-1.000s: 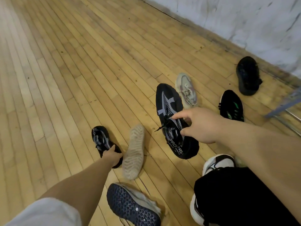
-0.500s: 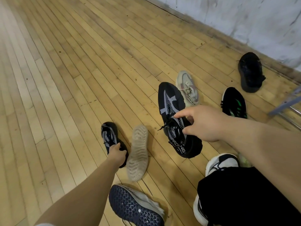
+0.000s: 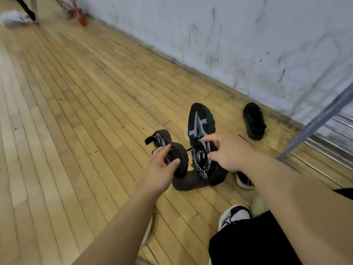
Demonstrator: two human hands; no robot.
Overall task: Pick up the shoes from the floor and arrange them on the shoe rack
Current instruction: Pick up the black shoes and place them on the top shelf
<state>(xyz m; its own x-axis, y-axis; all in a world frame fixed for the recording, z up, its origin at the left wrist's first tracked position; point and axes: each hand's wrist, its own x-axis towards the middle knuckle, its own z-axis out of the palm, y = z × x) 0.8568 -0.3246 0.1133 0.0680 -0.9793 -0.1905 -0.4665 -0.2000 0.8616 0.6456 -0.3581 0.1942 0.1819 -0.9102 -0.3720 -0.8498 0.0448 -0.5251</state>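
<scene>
Fingers (image 3: pixel 165 150) of the left hand (image 3: pixel 160 171) curl round a small black sneaker (image 3: pixel 178 159), which is tipped on its side with the sole facing right; which end is the toe, I cannot tell. Just beside it, the right hand (image 3: pixel 229 152) pinches the laced tongue of a large black knit sneaker (image 3: pixel 200 121). Its long axis runs away from the person, toe toward the wall (image 3: pixel 248 44). An all-black shoe (image 3: pixel 254 121) lies on the wooden floor (image 3: pixel 86 102) near the shoe rack (image 3: pixel 317 119).

wood plank floor (image 3: pixel 76 111) | scuffed white wall (image 3: pixel 248 35) | blurred red object (image 3: pixel 81 18) by wall, far left
</scene>
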